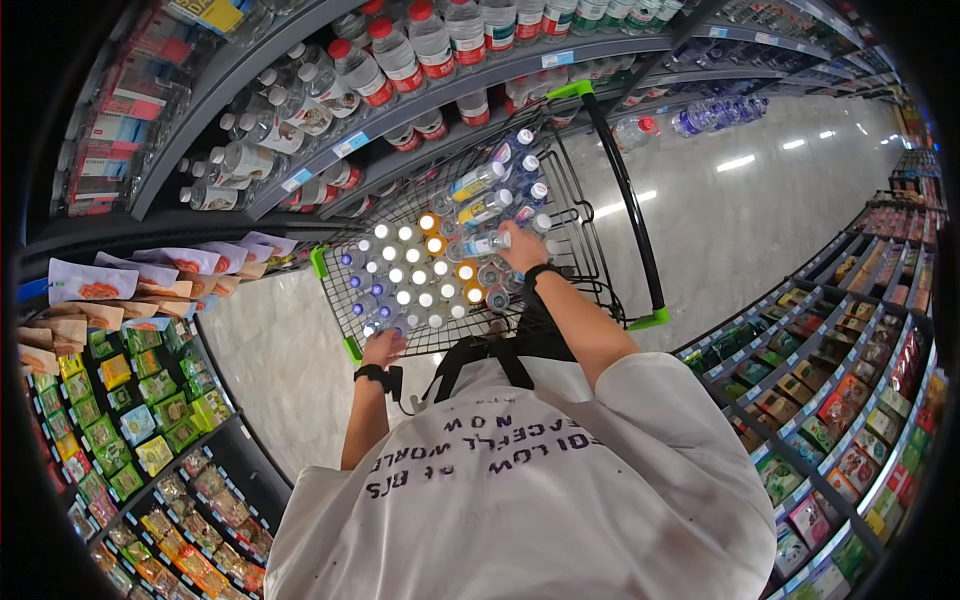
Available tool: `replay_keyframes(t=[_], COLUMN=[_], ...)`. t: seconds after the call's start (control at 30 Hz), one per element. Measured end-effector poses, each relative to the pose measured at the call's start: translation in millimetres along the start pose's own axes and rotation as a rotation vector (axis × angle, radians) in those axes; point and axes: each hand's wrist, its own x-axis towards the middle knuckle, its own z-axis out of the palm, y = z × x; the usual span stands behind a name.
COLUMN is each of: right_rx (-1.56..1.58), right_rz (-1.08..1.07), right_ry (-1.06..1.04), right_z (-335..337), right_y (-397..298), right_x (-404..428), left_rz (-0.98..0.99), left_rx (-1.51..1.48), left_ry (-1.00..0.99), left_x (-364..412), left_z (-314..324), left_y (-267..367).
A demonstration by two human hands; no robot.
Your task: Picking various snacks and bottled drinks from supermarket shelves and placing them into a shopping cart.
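A wire shopping cart (600, 225) with green corner pieces stands before me, loaded with plastic drink bottles. Upright bottles with white caps (412, 255) fill its middle, and a few have orange collars. Purple-capped bottles (358, 282) stand at its left end. My left hand (385, 347) is at the near left corner, by a bottle there; whether it grips the bottle is unclear. My right hand (523, 247) is closed on the capped end of a clear plastic bottle (480, 244), which lies on its side over other bottles. Two yellow-labelled bottles (484, 208) lie beyond it.
Beyond the cart, shelves (480, 71) hold red-capped water bottles (365, 73). Packaged snacks (150, 390) hang at the left, and a rack of packets (817, 375) runs along the right. A shrink-wrapped pack of bottles (720, 116) sits on the tiled floor (712, 202).
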Motion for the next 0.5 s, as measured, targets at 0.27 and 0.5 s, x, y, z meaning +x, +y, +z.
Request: replay_keyframes(t=[0.27, 0.5], right_rx=[-0.066, 0.202], right_rz=[-0.388, -0.548], right_ry=[0.091, 0.169], right_z=[-32, -163], right_y=[-80, -176], right_x=[-66, -127], left_rz=[0.849, 1.268], left_rx=[0.371, 0.208], left_ry=[0.006, -0.315], left_x=[-10, -100], left_z=[61, 101], left_y=[82, 139])
